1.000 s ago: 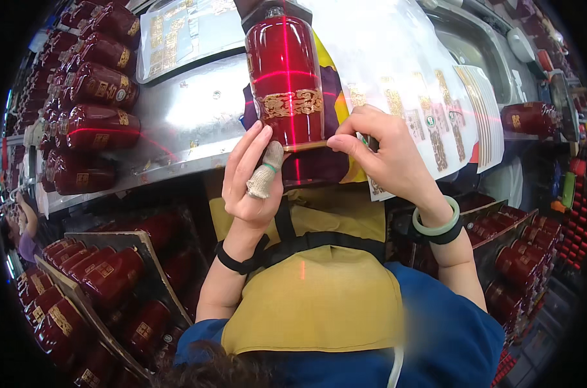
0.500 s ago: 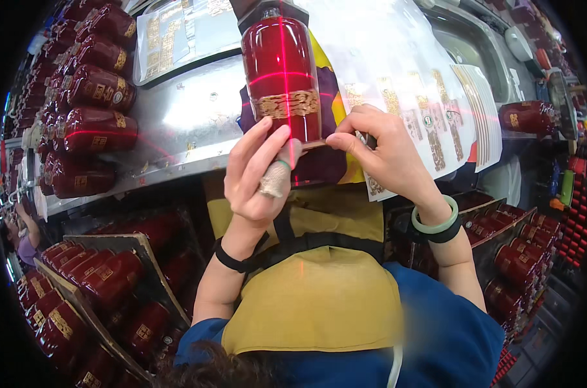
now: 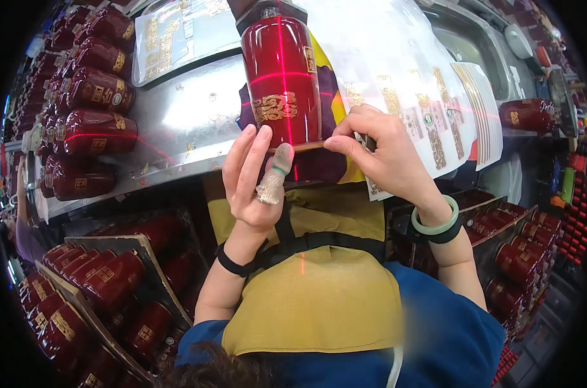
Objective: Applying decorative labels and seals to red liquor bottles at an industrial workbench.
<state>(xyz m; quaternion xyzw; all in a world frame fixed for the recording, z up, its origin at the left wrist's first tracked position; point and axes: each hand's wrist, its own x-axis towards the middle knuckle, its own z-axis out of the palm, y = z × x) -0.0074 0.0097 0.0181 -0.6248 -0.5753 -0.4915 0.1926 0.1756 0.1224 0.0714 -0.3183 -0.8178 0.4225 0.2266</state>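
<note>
A dark red glass bottle [image 3: 277, 52] lies in front of me, neck pointing away, in a dark holder [image 3: 287, 10]. A gold ornamental decal [image 3: 275, 107] sits low on its side, and a small gold label [image 3: 310, 59] shows at its right edge. Red laser lines cross the glass. My left hand [image 3: 250, 184] is open beside the bottle's base, fingers stretched, with a knitted cover on the thumb. My right hand [image 3: 387, 147] is curled closed just right of the base, around a slim dark tool [image 3: 370, 141] mostly hidden by the fingers.
Transparent decal sheets [image 3: 371, 39] with gold strips spread to the right, and a tray [image 3: 206, 55] of decals stands at the back left. Red bottles [image 3: 99, 132] crowd the left. Wooden crates [image 3: 145, 258] of bottles flank me. Another bottle [image 3: 526, 117] lies far right.
The bottle has turned on its axis: the gold decal has shifted left, and a gold label has appeared at the right edge. My left hand has drawn slightly back from the glass.
</note>
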